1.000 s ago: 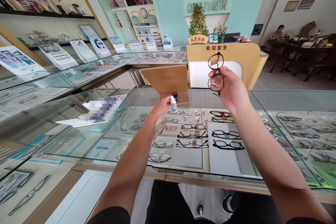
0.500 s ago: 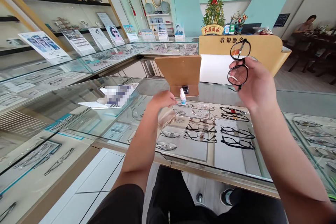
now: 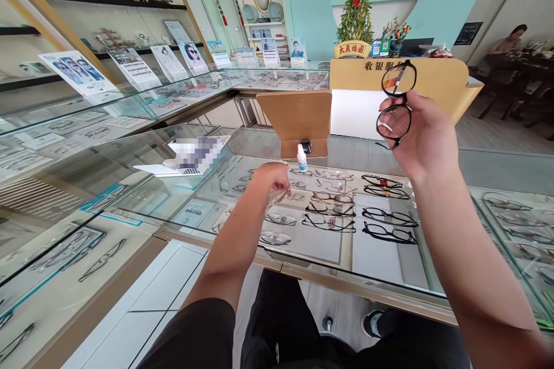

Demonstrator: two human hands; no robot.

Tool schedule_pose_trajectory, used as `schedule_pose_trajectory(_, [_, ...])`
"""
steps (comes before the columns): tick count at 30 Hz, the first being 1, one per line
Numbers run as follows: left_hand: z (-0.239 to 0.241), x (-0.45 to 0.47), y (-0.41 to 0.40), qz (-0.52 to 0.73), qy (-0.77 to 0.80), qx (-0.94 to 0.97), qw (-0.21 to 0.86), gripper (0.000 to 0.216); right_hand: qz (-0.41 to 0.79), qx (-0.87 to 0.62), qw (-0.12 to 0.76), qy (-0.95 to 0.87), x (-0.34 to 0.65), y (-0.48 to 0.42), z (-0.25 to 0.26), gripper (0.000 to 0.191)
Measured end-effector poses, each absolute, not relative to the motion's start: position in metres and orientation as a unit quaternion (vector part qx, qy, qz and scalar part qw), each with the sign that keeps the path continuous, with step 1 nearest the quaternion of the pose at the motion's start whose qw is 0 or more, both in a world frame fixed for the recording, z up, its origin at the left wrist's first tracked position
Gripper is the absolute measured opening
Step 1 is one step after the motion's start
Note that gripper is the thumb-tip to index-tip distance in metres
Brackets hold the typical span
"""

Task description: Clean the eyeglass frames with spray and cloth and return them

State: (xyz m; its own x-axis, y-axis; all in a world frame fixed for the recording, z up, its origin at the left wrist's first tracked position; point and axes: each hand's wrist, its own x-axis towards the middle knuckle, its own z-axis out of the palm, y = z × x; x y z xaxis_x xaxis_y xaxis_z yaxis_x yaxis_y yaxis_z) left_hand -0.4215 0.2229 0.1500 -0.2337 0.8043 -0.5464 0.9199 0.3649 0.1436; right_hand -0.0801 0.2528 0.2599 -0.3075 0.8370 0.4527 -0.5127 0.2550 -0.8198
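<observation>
Black round-framed eyeglasses [image 3: 393,120] are held up on end in my right hand [image 3: 431,132], one lens above the other. The thumb and fingers pinch them near the bridge. My left hand [image 3: 275,176] is over the glass counter, fingers curled down at a pale beige, shiny item [image 3: 273,200]. The hand and wrist hide part of this item, and what the fingertips grip cannot be made out. Just beyond that hand stands a small white bottle [image 3: 302,159] with a blue label.
Several eyeglass frames [image 3: 331,207] lie in rows in the glass display counter [image 3: 255,141]. A brown folding stand [image 3: 296,118] stands behind the bottle. At left is a white folded card [image 3: 167,170]. A person [image 3: 511,43] sits at the far right back.
My left hand has come down and slightly nearer, from beside the bottle to the pale beige item. My right hand still holds the eyeglasses up, tilted slightly differently.
</observation>
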Motion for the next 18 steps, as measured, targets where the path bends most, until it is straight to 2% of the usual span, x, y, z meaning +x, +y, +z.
schedule_pose_trajectory(6, [0.155,-0.427,0.220,-0.088,0.776,0.553,0.290,0.026,0.580,-0.151,0.578,-0.554,-0.078,0.251,0.263,0.031])
schedule_pose_trajectory(18, [0.153,-0.420,0.219,-0.120,0.766,0.560,0.292,0.028,0.569,-0.153,0.582,-0.561,-0.079,0.249,0.263,0.030])
